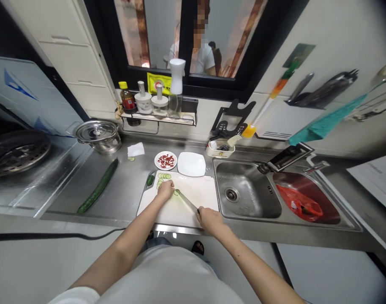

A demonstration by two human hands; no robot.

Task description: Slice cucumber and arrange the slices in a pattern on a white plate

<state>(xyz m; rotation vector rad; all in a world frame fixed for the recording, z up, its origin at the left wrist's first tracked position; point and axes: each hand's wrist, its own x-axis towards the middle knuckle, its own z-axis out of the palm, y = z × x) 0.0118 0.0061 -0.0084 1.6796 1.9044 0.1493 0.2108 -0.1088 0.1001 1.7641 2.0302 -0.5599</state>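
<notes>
My right hand [210,219] grips a kitchen knife [189,203] by its dark handle, the blade slanting up and left over the white cutting board [199,190]. A pale green cucumber slice [176,192] is at the blade's tip. Just left of it, my left hand [165,191] rests low over the board with its fingers drawn together; whatever they hold is hidden. Behind that hand lie several cucumber slices [164,175] in overlapping rows. A dark green cucumber end [150,180] sits at the board's upper left corner.
A whole cucumber [99,185] lies on the steel counter at left, near a lidded pot [99,135]. Behind the board are a plate of chopped red pieces [165,161] and a white plate [191,164]. The sink [246,190] adjoins at right; a condiment rack [158,118] hangs above.
</notes>
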